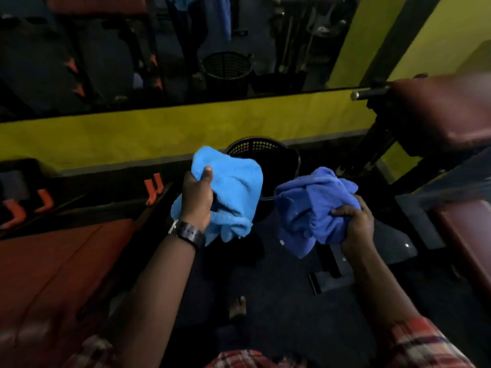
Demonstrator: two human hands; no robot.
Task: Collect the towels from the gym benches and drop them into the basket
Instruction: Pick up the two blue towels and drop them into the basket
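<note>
My left hand [198, 197] grips a bunched light blue towel [233, 189], held just in front of and partly over the left rim of the black mesh basket [279, 158]. My right hand [354, 224] clutches a crumpled darker blue towel [310, 208] to the right of the basket and nearer to me. The basket stands on the dark floor against the yellow wall base. Both towels hide the basket's near side.
A red padded bench [53, 274] lies at lower left, and another maroon bench pad [446, 112] with a steel bar at upper right. A wall mirror [186, 49] above the yellow strip reflects the basket. My bare foot [237, 306] is on the dark floor.
</note>
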